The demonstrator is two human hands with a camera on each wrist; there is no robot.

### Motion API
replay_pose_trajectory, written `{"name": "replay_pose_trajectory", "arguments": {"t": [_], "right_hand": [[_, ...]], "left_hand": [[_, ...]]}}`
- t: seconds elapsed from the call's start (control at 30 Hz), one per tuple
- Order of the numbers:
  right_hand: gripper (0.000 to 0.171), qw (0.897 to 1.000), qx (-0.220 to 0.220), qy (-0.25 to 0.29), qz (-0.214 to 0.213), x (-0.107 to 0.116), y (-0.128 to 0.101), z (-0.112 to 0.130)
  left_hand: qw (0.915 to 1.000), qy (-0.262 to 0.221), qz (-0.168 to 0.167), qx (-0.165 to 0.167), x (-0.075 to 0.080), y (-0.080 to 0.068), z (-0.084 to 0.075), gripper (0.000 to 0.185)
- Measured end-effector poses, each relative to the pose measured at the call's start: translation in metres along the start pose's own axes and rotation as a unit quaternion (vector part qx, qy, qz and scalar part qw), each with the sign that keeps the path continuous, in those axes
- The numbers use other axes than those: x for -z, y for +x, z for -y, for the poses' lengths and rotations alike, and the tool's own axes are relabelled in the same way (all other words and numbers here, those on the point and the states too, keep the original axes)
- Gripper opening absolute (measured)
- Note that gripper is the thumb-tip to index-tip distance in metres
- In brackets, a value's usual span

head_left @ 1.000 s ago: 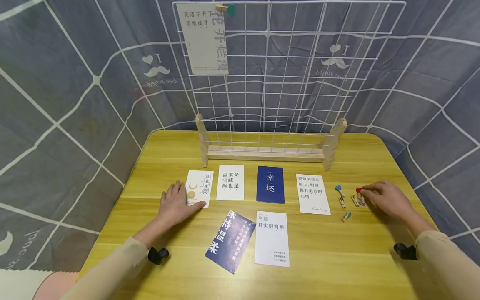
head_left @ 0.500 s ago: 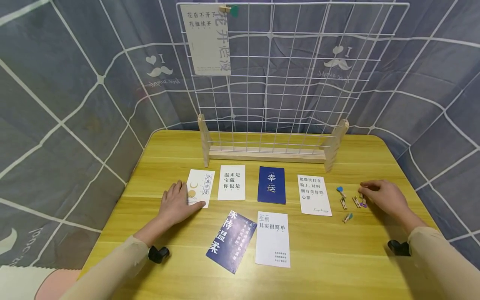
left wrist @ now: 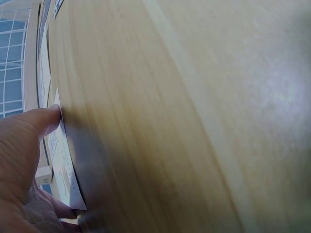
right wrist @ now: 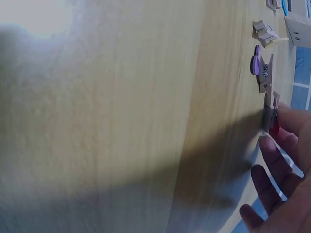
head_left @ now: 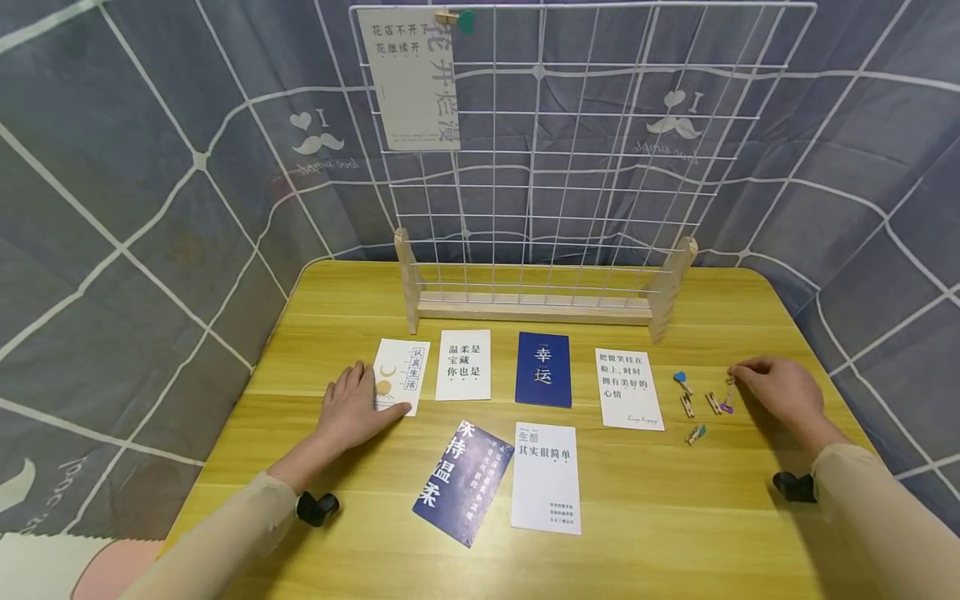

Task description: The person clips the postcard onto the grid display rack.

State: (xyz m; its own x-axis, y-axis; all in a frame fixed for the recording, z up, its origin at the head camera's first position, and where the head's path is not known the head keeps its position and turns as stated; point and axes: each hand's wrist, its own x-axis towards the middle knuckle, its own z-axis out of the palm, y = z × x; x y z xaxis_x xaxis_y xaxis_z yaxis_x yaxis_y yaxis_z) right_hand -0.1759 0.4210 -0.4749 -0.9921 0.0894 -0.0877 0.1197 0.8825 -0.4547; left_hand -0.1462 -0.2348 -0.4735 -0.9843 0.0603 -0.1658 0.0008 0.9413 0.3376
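Head view shows a white wire grid rack on a pale wooden stand [head_left: 534, 308], standing on a yellow wood-grain surface [head_left: 675, 517]. Nearer the person than the rack's left end, the left hand [head_left: 351, 408] rests on a white paper card with a printed moon and sun [head_left: 388, 371], its fingers straight and its thumb stretched out across the card's lower part. Beyond the rack's right end and nearer the person, the right hand [head_left: 783, 392] pinches a small wooden clip with a red end [right wrist: 269, 114] between thumb and forefinger; its other fingers are spread apart. Beside that clip, also in front of the rack's right end, lie a wooden clip with a purple ornament [head_left: 727, 407] and a wooden clip with a blue heart [head_left: 681, 379]. In front of the rack's middle lies a dark blue rectangular card with pale characters [head_left: 543, 392]. At the rack's upper left corner hangs a white card with grey lettering [head_left: 408, 92], held by a wooden clip with a green ornament [head_left: 450, 17].
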Motion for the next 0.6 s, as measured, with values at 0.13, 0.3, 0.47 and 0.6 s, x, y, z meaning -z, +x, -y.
{"name": "replay_pose_trajectory", "arguments": {"t": [0.13, 0.3, 0.47, 0.6], "right_hand": [[0.062, 1.000, -0.006, 0.004, 0.004, 0.0019, 0.0023, -0.0010], [0.060, 1.000, -0.001, 0.022, 0.020, 0.0045, 0.0057, -0.0014], [0.052, 0.999, -0.001, 0.041, 0.027, 0.0052, 0.0049, -0.0043], [0.049, 0.997, -0.001, 0.074, 0.034, 0.0052, 0.0022, -0.0083]], "left_hand": [[1.0000, -0.001, 0.003, 0.002, -0.0006, 0.0006, 0.0009, 0.108], [1.0000, -0.002, 0.003, 0.002, -0.0022, -0.0001, 0.0024, 0.108], [1.0000, -0.005, 0.003, 0.002, -0.0028, 0.0014, 0.0033, 0.108], [0.9998, -0.018, 0.002, 0.006, -0.0027, 0.0046, 0.0030, 0.105]]}}
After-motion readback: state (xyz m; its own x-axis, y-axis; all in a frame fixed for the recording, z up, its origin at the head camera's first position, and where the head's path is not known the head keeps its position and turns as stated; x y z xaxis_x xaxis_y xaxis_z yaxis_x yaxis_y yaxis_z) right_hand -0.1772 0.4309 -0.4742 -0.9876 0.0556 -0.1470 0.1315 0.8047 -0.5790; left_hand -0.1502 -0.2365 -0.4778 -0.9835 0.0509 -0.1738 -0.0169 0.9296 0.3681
